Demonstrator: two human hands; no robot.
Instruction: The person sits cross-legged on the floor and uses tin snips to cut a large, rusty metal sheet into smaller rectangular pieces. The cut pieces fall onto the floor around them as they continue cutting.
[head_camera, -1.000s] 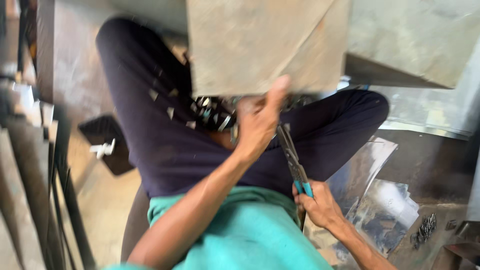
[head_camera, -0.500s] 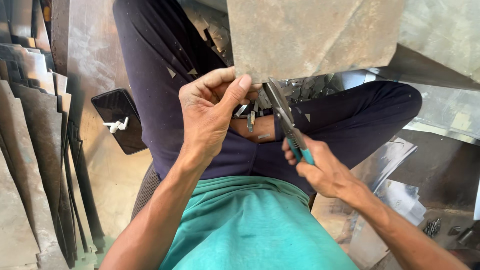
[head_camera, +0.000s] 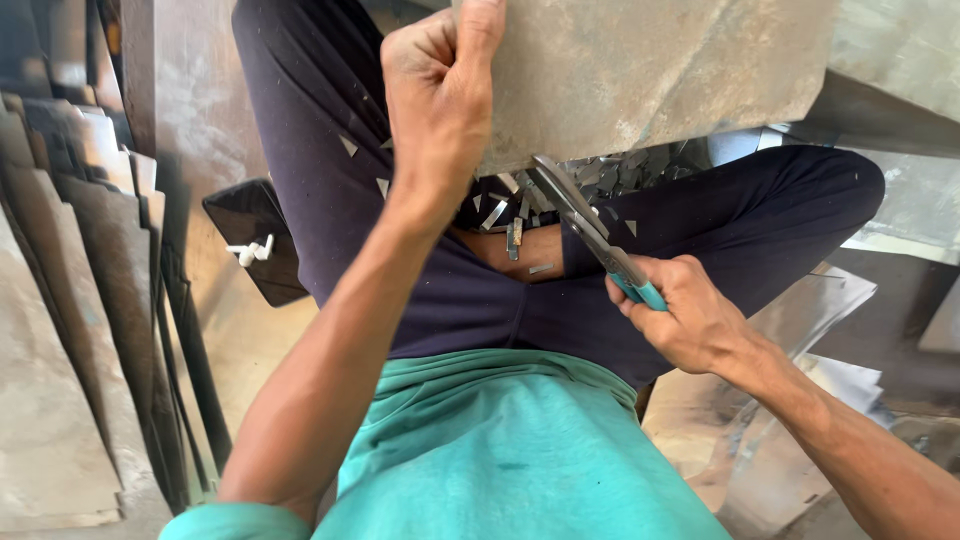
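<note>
The likeliest trouble is a cut: the left hand (head_camera: 440, 100) pinches the metal sheet (head_camera: 650, 75) by its lower edge, right beside where the snips (head_camera: 585, 225) bite, so a slip could bring the blades or the raw edge against those fingers. Offcuts (head_camera: 510, 210) litter the lap and could prick the legs. The left grip is clamped tight on the sheet, held above the crossed legs; the right hand (head_camera: 680, 315) is closed round the teal handles, blades slightly parted.

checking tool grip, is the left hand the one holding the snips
No, the right hand grips the blue-handled snips; the left hand holds the metal sheet.
</note>
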